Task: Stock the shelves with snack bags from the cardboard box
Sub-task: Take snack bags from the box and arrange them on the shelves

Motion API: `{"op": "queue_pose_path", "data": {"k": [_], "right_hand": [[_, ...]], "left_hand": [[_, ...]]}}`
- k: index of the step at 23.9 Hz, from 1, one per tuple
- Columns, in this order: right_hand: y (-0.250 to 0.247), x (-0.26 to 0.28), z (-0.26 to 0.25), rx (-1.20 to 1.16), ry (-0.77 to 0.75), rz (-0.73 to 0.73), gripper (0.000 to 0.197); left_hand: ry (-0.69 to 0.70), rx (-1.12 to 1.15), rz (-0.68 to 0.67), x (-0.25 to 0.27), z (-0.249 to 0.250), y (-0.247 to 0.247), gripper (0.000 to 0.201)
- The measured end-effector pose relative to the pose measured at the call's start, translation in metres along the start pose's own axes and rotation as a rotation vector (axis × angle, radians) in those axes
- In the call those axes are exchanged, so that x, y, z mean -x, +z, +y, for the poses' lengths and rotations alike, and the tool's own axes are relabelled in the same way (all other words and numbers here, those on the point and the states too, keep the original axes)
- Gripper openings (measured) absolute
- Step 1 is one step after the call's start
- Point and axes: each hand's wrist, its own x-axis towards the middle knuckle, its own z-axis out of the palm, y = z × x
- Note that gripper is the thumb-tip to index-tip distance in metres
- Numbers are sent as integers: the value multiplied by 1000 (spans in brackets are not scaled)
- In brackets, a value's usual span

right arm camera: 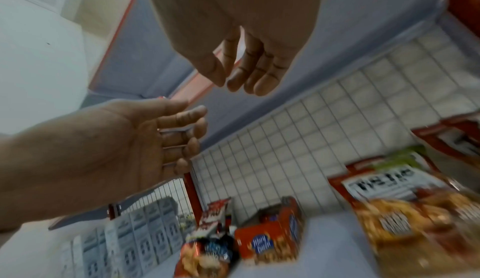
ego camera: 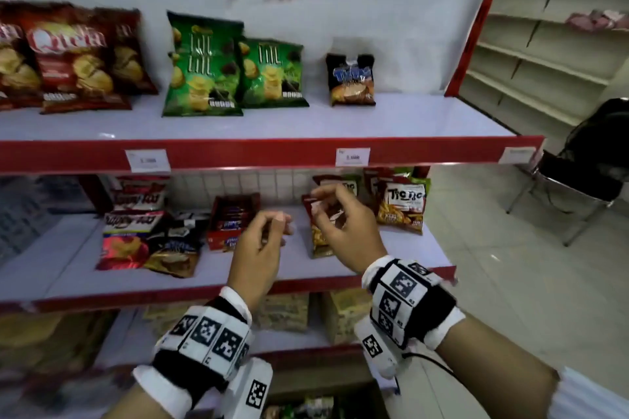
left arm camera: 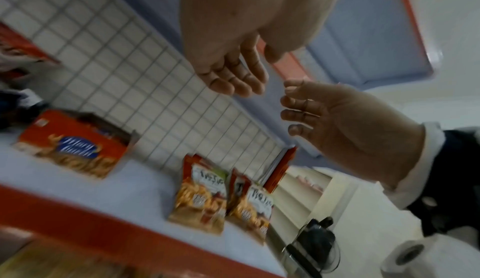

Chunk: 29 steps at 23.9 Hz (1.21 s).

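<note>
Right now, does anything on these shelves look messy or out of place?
Yes. On the middle shelf, left side, the bags lie slumped and overlapping instead of standing. The Tic Tac bags at right stand upright.

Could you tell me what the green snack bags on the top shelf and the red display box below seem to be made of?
Green snack bags: likely glossy plastic film, crinkled and reflective. Red display box: apparently printed cardboard, with flat sides and an open top.

2 snack bags [left arm camera: 200, 196] upright on middle shelf [ego camera: 401, 245].
</note>
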Motion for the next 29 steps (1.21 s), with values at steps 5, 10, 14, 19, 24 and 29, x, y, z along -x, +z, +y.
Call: {"op": "queue_pose_path", "data": {"k": [5, 10, 14, 19, 24, 29], "right_hand": [[43, 62, 83, 30, 276, -182, 30], [84, 99, 153, 144, 517, -232, 28], [127, 140, 205, 186, 638, -327, 28], [188, 198, 293, 248, 619, -448, 25], [241, 267, 398, 273, 666, -603, 22], [293, 330, 491, 420, 537, -981, 25]], "left_hand": [[-335, -132, -106, 22, -97, 14, 8], [-575, -243, -213, 29, -178, 18, 15], [-698, -349, -290, 50, -251, 16, 12], [-779, -323, -272, 89, -367, 24, 13], [-836, -352, -327, 152, -500, 31, 21], [-808, -397, -441, 193, -602, 42, 35]]}}
